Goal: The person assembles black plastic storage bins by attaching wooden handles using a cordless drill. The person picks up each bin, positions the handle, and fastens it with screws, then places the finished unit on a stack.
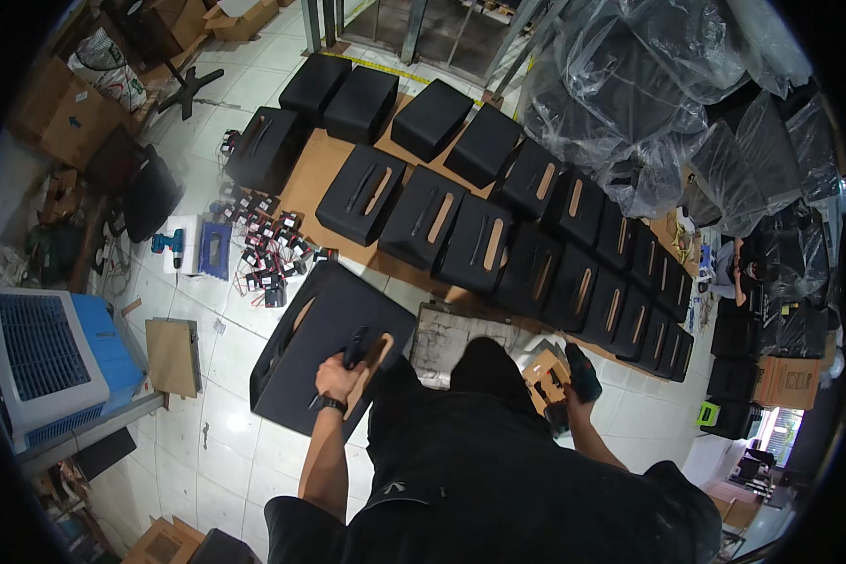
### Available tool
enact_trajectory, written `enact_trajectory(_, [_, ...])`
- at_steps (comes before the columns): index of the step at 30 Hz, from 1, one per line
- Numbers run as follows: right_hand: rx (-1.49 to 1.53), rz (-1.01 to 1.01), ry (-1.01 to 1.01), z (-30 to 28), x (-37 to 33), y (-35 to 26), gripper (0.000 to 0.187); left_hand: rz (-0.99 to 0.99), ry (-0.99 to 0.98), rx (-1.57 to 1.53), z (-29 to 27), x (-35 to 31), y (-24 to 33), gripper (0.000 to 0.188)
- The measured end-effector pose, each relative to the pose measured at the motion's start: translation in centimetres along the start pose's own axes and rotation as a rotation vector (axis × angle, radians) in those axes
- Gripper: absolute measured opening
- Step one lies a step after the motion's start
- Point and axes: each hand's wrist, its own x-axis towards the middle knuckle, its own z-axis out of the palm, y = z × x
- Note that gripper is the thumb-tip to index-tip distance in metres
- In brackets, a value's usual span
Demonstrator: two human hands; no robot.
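A large black box (329, 315) with a wood-edged slot (378, 362) stands tilted at my left knee. On its top face, my left hand (336, 378) has its fingers closed round a black handle (355, 346) beside that slot. Whether both ends of this handle are fixed to the box is hard to see. Out to my right, my right hand (578, 409) grips a dark cordless drill (583, 373), partly covered by the fingers. Next to the drill lies an open cardboard carton (543, 374); its contents cannot be made out.
Rows of similar black boxes (362, 193) stand on cardboard ahead and to the right. Small wired black parts (273, 249) lie on the tiles. A second cordless drill (169, 242) rests by a blue tray (215, 249). A blue-white air cooler (52, 357) stands left; plastic-wrapped goods (620, 85) fill the far right.
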Motion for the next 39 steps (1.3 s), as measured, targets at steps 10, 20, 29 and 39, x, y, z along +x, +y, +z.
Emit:
enact_trajectory(10, [0.029,0.040,0.004,11.0,2.0,-1.5,0.028,-0.382,0.169,-0.215,-3.7,-6.0,-12.7,0.047])
enact_trajectory(20, [-0.040,0.275,-0.147,20.2,6.2,-7.8,0.039,-0.601,0.300,-0.405,-2.9,-2.8,-18.7,0.062])
enact_trajectory(29, [-0.244,0.079,-0.321,34.4,16.0,-12.1,0.048,-0.366,0.280,-0.440,-15.3,12.1,-9.8,0.056])
enact_trajectory(39, [-0.047,0.093,-0.323,40.5,16.2,-21.7,0.045,-0.165,0.167,-0.359,-24.1,40.8,2.6,0.061])
